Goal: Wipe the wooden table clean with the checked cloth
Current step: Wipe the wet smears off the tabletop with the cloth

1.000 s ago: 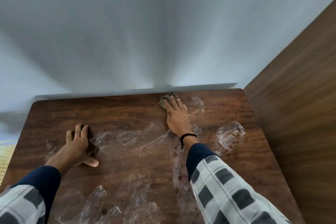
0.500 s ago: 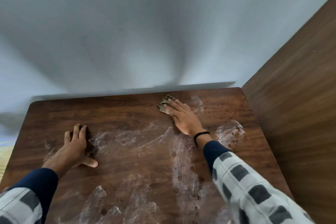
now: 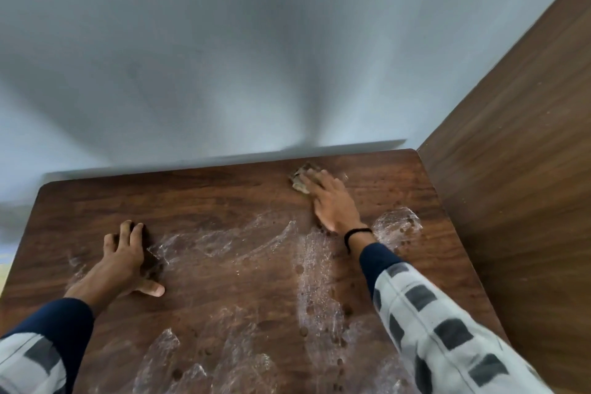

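The dark wooden table fills the lower half of the view, streaked with white wet smears across its middle and front. My right hand lies flat near the far edge and presses down on the checked cloth. Only a small crumpled tan corner of the cloth shows beyond my fingertips. My left hand rests flat on the table at the left, fingers spread, holding nothing.
A pale grey wall rises right behind the table's far edge. A brown wooden panel stands upright along the table's right side. A round wet patch lies near the right edge.
My right hand, with the cloth under it, has slid slightly to the right along the far edge, and its forearm has swung out to the right. My left hand has stayed in place.
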Tool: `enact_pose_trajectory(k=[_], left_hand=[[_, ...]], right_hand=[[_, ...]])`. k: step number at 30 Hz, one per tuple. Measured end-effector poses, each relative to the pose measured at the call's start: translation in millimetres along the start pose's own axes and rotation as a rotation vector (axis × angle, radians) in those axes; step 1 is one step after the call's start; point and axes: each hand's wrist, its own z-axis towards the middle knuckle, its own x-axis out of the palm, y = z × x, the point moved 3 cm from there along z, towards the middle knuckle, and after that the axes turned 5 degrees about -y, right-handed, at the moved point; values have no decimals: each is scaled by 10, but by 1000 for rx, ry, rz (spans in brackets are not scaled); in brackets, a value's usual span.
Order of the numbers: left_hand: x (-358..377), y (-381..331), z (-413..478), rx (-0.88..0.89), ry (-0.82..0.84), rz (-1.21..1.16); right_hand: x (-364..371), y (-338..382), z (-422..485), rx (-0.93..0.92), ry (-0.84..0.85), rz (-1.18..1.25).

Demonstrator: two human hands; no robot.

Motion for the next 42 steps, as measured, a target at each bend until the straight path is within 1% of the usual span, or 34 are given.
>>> enact_pose_trajectory(k=[3,5,6,7,8,10,12,13,15,17,18,20,22,24,26,27,28,30,32,33,34,35,37,39,42], left_hand=[[-1,1,3,-5,-7,-10],[-4,10,10,-8,-4,-6],[-3,14,10,-9,-3,-3],[4,18,11,-7,-6,-4],[11,22,9,-4,-11,-6],[-2,8,-1,5,-13,-10],[-8,-10,-20,9,-10,-12],[-5,-18,-29,10,-10,-13],[-10,-26,-26,3,-8,-10],[-23,-26,-17,-12,-10,3],[-28,-23,-6,-17,-16,15],[-20,-17,5,-14,-18,21],[8,3,15,-10,-24,14],[6,-8,14,-11,-19,7],[6,-18,-1,-15,-12,2],[14,-21,-5,-15,-12,-1],[14,-26,-3,-13,-12,-3],[0,-18,3,-18,-14,-5],[1,-7,14,-25,-20,3],[2,-1,21,-27,-15,11],[2,-1,28,-29,-5,20],[-9,-12,23,-32,8,34],[-53,-57,-13,-40,17,107],[-125,-199,-100,-19,-27,187],[-229,-713,-270,160,-148,202]], right_hand=[[-160,-451,297,245,-23,-20],[-141,-479,354,406,-41,20],[-97,-399,333,454,-53,42],[-48,-280,280,452,-64,51],[1,-142,195,399,-65,50],[70,38,-32,223,-23,37],[21,-58,-159,67,41,4],[-49,-197,-128,41,55,-16],[-197,-530,41,130,42,-27],[-301,-764,222,315,46,-16],[-299,-785,278,388,44,-12],[-235,-606,263,451,4,18],[-112,-283,90,387,-25,52],[-57,-27,-189,242,6,50],[-95,-93,-321,108,60,7],[-146,-241,-283,86,76,-24],[-196,-423,-201,104,73,-42],[-297,-744,-3,258,57,-25],[-319,-835,108,416,28,2],[-285,-764,120,447,19,7],[-236,-647,97,446,26,11],[-172,-506,41,406,46,12],[-59,-246,-144,277,76,2],[-30,-143,-309,206,82,-9],[-60,-179,-328,196,87,-15]])
